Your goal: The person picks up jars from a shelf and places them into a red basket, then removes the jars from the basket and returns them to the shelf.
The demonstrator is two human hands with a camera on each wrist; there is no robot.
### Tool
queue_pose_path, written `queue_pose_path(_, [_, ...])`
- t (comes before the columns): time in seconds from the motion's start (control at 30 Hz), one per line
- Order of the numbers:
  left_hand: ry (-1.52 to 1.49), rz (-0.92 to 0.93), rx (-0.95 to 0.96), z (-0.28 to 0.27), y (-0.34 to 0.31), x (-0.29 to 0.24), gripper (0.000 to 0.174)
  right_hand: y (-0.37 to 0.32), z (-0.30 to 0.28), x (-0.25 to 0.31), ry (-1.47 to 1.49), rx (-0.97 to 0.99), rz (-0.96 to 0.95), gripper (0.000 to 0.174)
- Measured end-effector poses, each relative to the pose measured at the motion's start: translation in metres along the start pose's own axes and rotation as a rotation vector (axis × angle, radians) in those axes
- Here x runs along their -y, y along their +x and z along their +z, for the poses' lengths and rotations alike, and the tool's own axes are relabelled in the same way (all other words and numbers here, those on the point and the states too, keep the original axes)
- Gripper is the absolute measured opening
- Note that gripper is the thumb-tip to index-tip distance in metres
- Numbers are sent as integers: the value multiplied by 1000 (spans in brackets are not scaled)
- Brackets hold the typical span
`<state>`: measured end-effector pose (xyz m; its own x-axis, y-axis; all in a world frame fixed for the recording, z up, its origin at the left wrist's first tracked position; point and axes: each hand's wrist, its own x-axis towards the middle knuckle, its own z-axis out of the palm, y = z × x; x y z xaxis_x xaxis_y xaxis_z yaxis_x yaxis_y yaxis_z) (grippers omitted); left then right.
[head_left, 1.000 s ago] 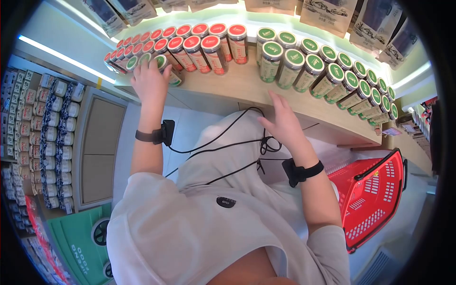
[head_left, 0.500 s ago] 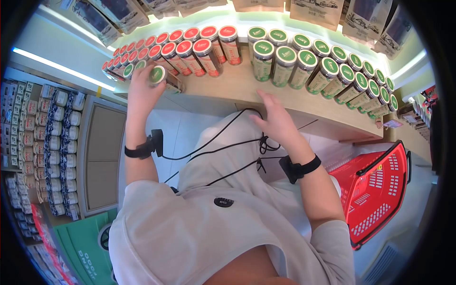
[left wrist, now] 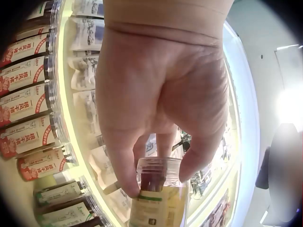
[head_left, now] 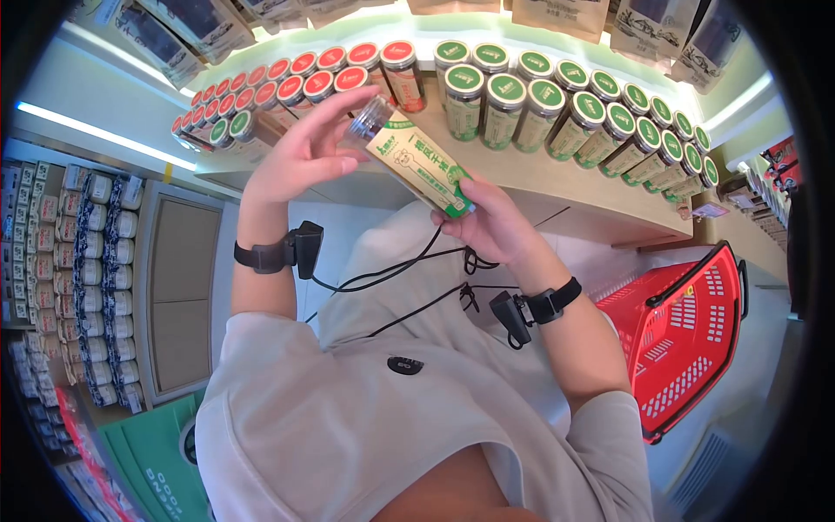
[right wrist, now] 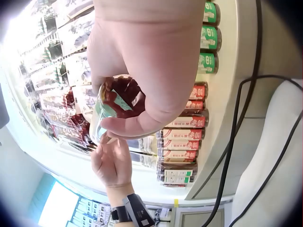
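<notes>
A clear jar (head_left: 417, 165) with a yellow and green label and brown contents is held tilted in front of the shelf. My right hand (head_left: 491, 222) grips its lower right end, thumb on the label. At the jar's upper left end is my left hand (head_left: 309, 152), with thumb and fingers on either side of the clear ribbed end. The left wrist view shows that hand (left wrist: 165, 94) from the palm side, fingertips at the jar's (left wrist: 158, 198) sides. In the right wrist view the right hand (right wrist: 151, 71) curls round the jar (right wrist: 124, 97).
Red-lidded jars (head_left: 317, 84) stand in rows on the wooden shelf (head_left: 531, 170), with two green-lidded jars (head_left: 242, 123) at their left end. More green-lidded jars (head_left: 544, 96) fill the right. A red basket (head_left: 678, 348) is at the right; black cables (head_left: 409, 261) hang below the hands.
My left hand has lifted a jar from the left end of the shelf and brought it right, towards my body. The right hand has come up and taken hold of its other end.
</notes>
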<state>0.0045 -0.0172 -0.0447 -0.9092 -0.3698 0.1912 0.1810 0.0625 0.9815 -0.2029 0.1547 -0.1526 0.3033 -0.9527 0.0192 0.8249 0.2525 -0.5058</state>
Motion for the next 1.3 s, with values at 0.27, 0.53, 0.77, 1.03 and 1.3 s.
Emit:
queue_pose_path(0.27, [495, -182, -175, 21, 32, 0, 67, 17, 5, -14, -589, -398, -384, 69])
queue_pose_path(0.53, [1211, 165, -191, 17, 56, 10, 63, 10, 1, -22, -1150, -679, -42, 77])
queue_pose_path(0.77, [1304, 90, -213, 15, 86, 47, 62, 5, 9, -25, -1332, -579, -21, 71])
queue_pose_path(1.03, [1305, 22, -296, 11, 106, 70, 65, 3, 9, -23, -1394, -578, -51, 66])
queue_pose_path(1.3, [1323, 99, -271, 6, 114, 80, 63, 4, 1, -26, -1457, -562, -74, 64])
